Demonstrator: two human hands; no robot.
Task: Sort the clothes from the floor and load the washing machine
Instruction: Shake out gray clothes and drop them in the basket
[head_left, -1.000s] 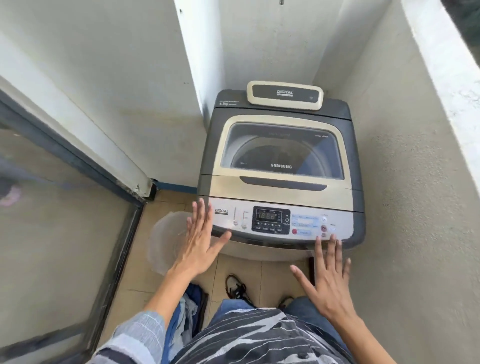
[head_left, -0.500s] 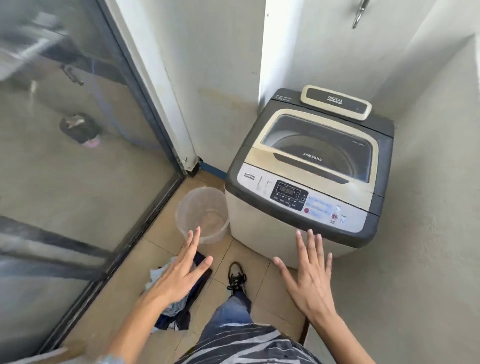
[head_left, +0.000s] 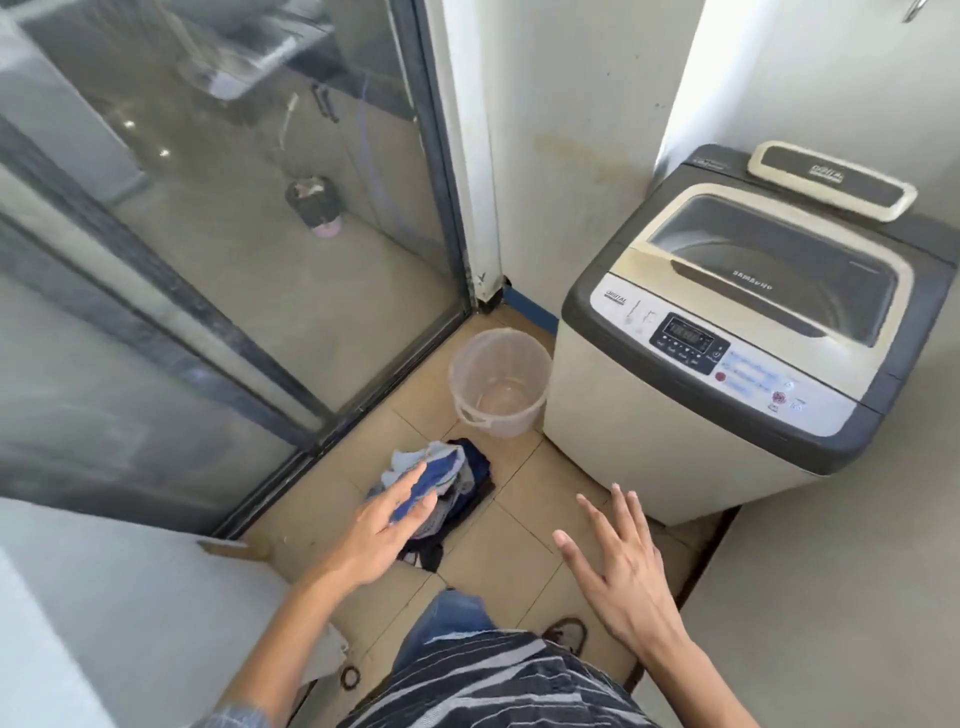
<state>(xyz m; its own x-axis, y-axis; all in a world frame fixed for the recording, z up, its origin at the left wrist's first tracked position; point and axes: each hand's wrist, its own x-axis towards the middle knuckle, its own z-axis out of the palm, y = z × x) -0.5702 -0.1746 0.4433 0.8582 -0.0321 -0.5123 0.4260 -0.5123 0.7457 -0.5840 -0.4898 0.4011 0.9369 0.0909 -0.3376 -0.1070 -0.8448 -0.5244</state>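
The washing machine (head_left: 737, 332) stands in the right corner against the wall, a top-loader with its tinted lid (head_left: 774, 265) down and its control panel (head_left: 727, 358) facing the person. To the left a large sliding glass door (head_left: 218, 218) runs along the tiled floor (head_left: 498, 545). Just beside the machine's left front corner sits a pale, see-through plastic bucket (head_left: 500, 382), upright on the tiles. In front of the bucket lies the pile of clothes (head_left: 447, 493), a heap of blue, white and dark fabric on the floor near the door track. The person's left hand (head_left: 384, 525) reaches out over the near side of that pile, fingers straight and together, holding nothing; whether it touches the fabric cannot be told. The right hand (head_left: 618, 566) hovers above the bare tiles in front of the machine, fingers spread and straight, also holding nothing.
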